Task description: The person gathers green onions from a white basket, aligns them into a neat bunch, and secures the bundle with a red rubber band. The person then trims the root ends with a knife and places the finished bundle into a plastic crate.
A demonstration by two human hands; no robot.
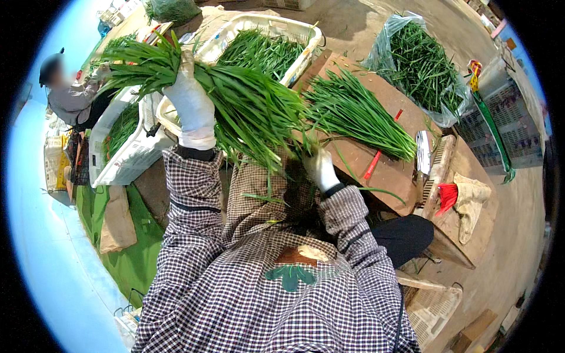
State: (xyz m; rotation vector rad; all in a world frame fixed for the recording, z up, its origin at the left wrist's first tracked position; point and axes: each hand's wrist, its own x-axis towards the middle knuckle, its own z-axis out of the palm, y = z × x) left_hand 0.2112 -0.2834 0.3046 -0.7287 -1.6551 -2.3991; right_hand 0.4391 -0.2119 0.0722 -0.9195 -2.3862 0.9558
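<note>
My left hand [189, 95], in a white glove, is closed around a thick bunch of garlic chives [251, 106]. The bunch is raised over my lap, with leaves spilling out on both sides of the fist. Lower and to the right, my right hand [321, 168], also gloved, is curled by the bunch's stem ends. Some thin leaves stick out from its fingers, slightly blurred. Beside it, a neat bundle of chives [359, 114] lies on a brown board [353, 176], across a red tie strip [373, 165]. A knife [423, 152] rests at the board's right end.
Beyond my hands stands a white plastic crate [315, 35] of chives; another crate [132, 163] is at left. A clear bag [393, 26] holds loose leaves. Red strips [447, 198] in a cloth lie at right. Another person [70, 103] sits at far left.
</note>
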